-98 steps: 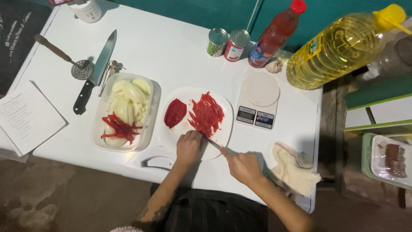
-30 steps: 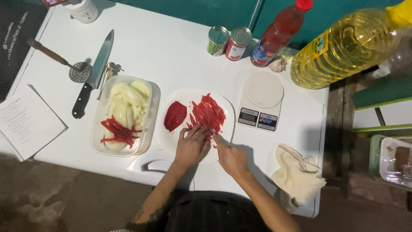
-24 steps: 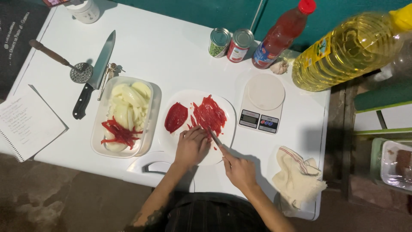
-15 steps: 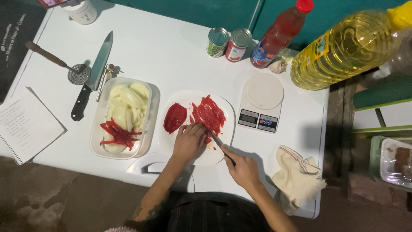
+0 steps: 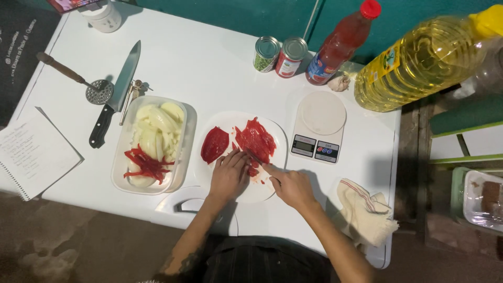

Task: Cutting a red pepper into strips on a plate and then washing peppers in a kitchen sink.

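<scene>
Tub: clear tub (image 5: 152,144) of onion pieces and red pepper strips, well left of the left hand
Left hand: left hand (image 5: 229,175) flat, fingers pressing the cut pepper (image 5: 255,140) on the white plate (image 5: 277,137); an uncut pepper half (image 5: 215,144) just beyond its knuckles
Right hand: right hand (image 5: 293,187) closed on a small knife (image 5: 258,162), blade at the left fingertips
Scale: kitchen scale (image 5: 318,126) beyond the right hand; cloth (image 5: 364,212) to its right

You've got a smooth white table (image 5: 220,73), glossy metal knife blade (image 5: 127,68) w/ matt black handle, shiny tin cans (image 5: 266,53), clear plastic oil bottle (image 5: 427,57), soft cloth towel (image 5: 364,212).
</scene>
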